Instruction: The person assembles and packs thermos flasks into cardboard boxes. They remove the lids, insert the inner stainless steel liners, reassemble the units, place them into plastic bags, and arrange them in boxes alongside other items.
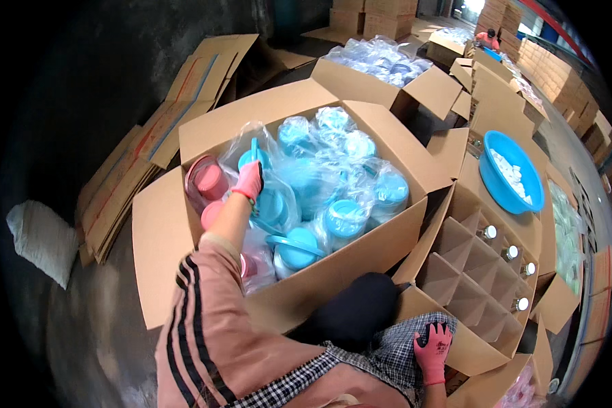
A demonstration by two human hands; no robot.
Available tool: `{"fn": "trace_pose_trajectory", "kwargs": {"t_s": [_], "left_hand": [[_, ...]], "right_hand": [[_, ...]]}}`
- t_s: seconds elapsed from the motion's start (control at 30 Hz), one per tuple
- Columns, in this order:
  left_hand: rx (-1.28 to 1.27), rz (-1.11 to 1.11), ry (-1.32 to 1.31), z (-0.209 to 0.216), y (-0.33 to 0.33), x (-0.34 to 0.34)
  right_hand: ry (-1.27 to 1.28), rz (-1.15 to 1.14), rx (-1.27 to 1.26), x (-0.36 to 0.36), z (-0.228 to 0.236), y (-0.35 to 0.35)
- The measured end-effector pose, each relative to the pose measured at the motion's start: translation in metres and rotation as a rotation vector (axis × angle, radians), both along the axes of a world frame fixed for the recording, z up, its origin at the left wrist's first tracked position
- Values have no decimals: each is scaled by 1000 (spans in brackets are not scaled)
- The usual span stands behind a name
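Observation:
My left hand [250, 179], in a pink glove, reaches into a large cardboard box [285, 299]. Its fingers close around the upright handle of a blue-lidded container [250, 160]; the fingertips are partly hidden. Around it stand several more blue-lidded containers [298, 247], many wrapped in clear plastic. Pink-lidded ones [211, 181] line the box's left side. My right hand [433, 348], also pink-gloved with dark fingertips, lies on the checked apron [404, 340] beside a divided carton, fingers apart and holding nothing.
At my right, the divided carton [459, 296] holds several white-capped bottles [521, 304]. A blue basin [523, 202] of small white pieces rests on its flap. Flattened cardboard [163, 129] leans at the left, near a white sack [42, 238]. Another box [360, 83] and a person [488, 41] are farther off.

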State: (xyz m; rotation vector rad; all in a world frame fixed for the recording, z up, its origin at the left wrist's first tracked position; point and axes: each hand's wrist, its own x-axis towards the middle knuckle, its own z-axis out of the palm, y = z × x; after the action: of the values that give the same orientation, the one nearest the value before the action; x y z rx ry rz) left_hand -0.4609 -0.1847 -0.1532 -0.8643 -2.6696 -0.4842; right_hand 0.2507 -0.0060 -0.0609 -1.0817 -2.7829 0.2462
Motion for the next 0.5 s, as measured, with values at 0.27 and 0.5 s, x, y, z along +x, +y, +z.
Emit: {"fn": "trace_pose_trajectory", "kwargs": {"t_s": [0.27,0.5], "left_hand": [[432,402,-141,73,3,57],[1024,100,-942,69,91,116]], "right_hand": [[-25,-194,-48,32,18,-12],[-90,-174,-9,20,18,-10]]}}
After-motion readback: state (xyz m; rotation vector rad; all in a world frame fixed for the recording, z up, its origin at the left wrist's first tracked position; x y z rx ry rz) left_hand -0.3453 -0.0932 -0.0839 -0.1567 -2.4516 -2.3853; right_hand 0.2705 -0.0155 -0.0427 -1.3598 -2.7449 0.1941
